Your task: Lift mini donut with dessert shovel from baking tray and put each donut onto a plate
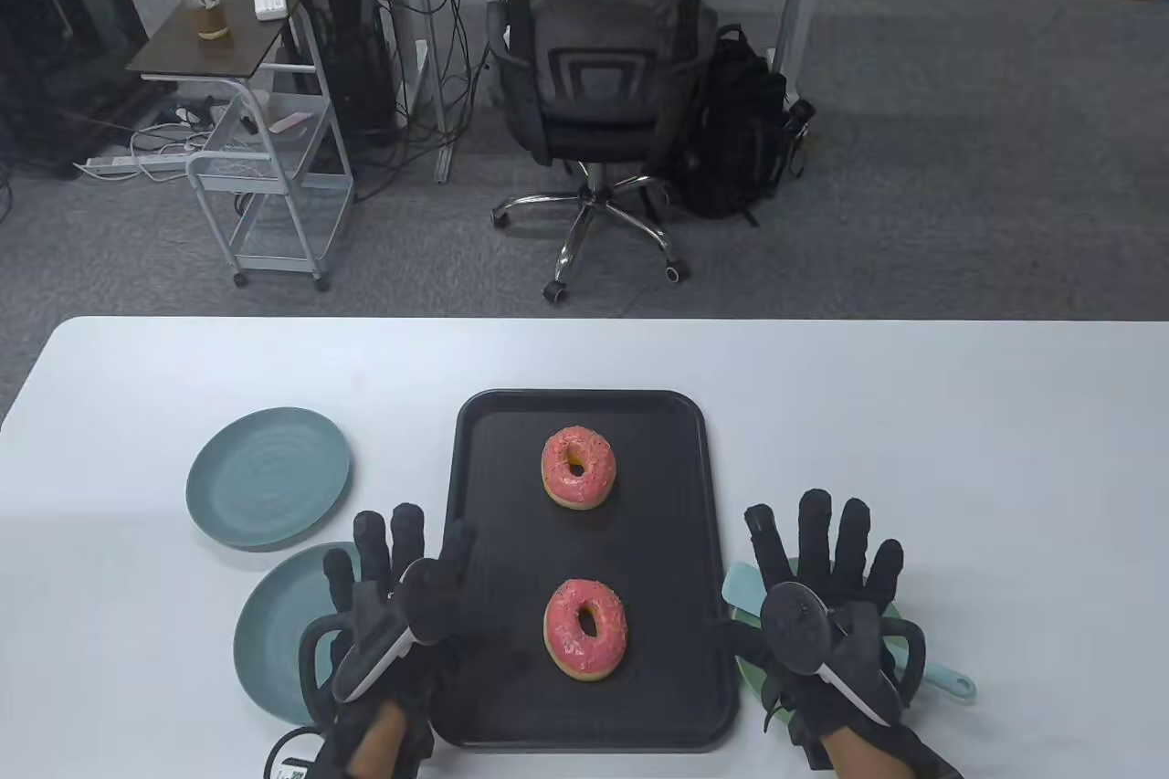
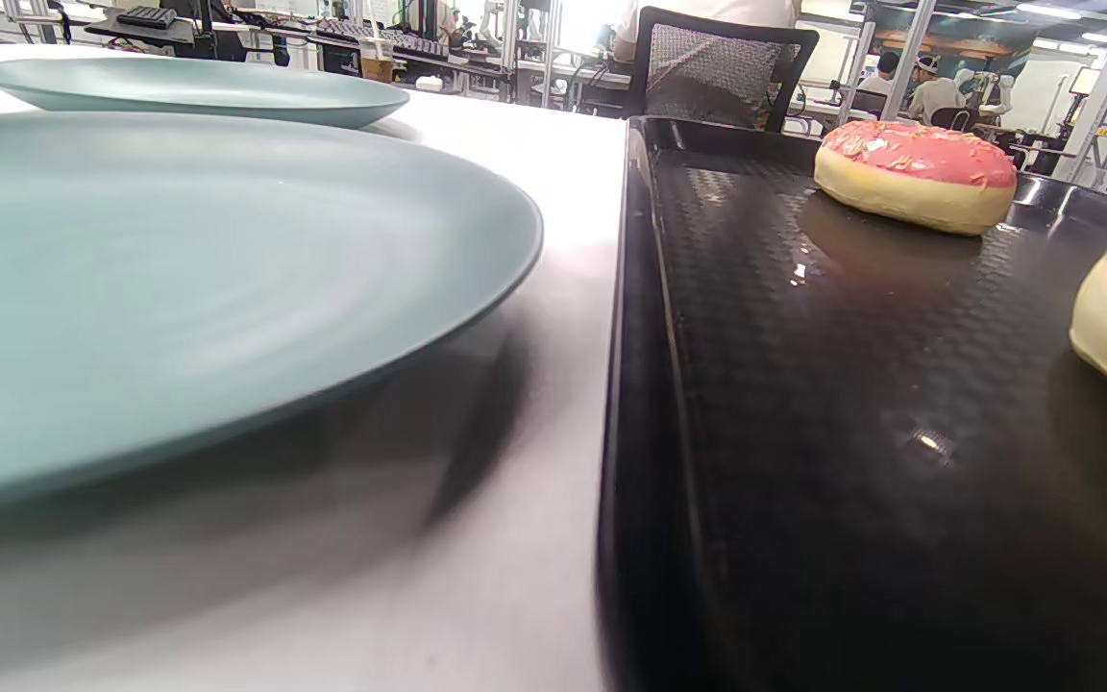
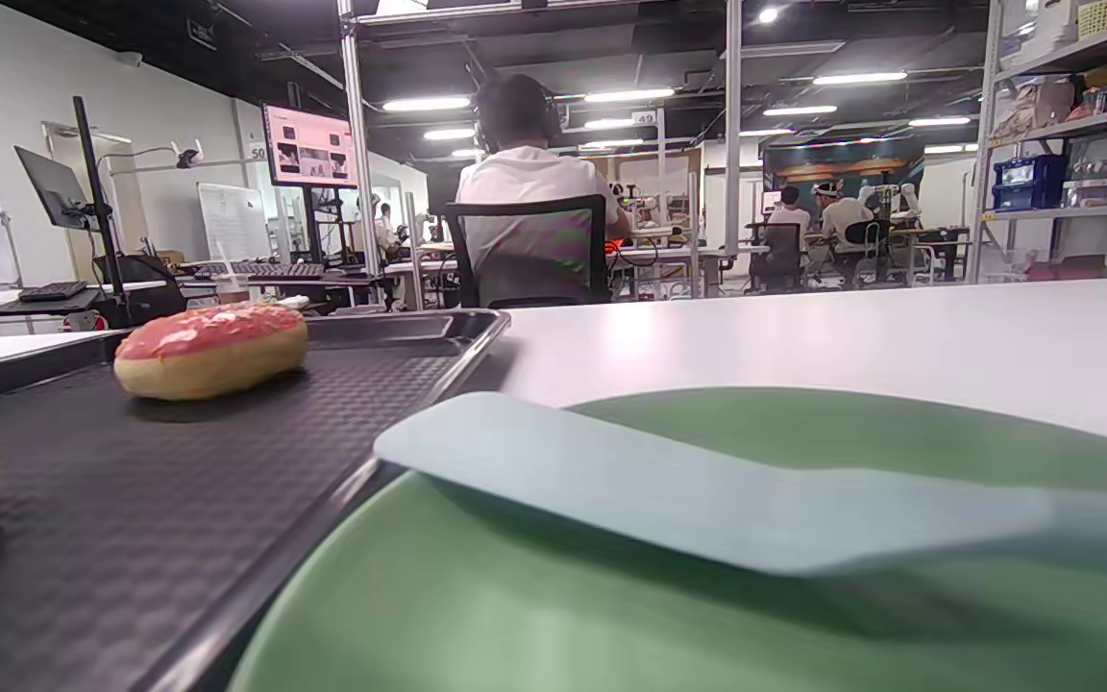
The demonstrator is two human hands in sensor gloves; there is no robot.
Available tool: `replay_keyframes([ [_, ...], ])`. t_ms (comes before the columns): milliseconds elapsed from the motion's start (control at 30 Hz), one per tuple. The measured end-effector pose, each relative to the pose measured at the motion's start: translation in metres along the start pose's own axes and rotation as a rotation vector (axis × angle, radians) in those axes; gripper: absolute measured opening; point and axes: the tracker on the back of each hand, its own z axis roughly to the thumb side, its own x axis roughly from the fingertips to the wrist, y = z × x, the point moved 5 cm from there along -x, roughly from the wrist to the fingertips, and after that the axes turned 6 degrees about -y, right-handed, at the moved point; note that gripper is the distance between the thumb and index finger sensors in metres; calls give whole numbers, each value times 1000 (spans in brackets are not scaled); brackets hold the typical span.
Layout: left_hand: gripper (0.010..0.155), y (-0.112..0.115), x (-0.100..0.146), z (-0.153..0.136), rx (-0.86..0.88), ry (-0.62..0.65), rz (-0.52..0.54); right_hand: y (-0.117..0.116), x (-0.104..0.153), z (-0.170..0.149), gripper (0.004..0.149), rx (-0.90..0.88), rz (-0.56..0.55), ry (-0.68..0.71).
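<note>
both our hands (image 1: 402, 578) (image 1: 822, 578) flat, holding nothing | shovel (image 1: 744, 589) right of tray (image 1: 475, 450) | donut (image 1: 585, 628) might roll off if we scoop fast

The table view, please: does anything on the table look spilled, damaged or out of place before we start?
Nothing stands out. Both donuts, far and near, sit flat on the baking tray; the dessert shovel lies across the green plate; no spills or damage show.
</note>
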Motion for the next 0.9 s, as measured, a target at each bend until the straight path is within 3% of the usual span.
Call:
replay_keyframes([
  [900, 99, -2, -5, -10, 24, -36, -17, -4, -2, 9, 113, 44, 6, 34],
])
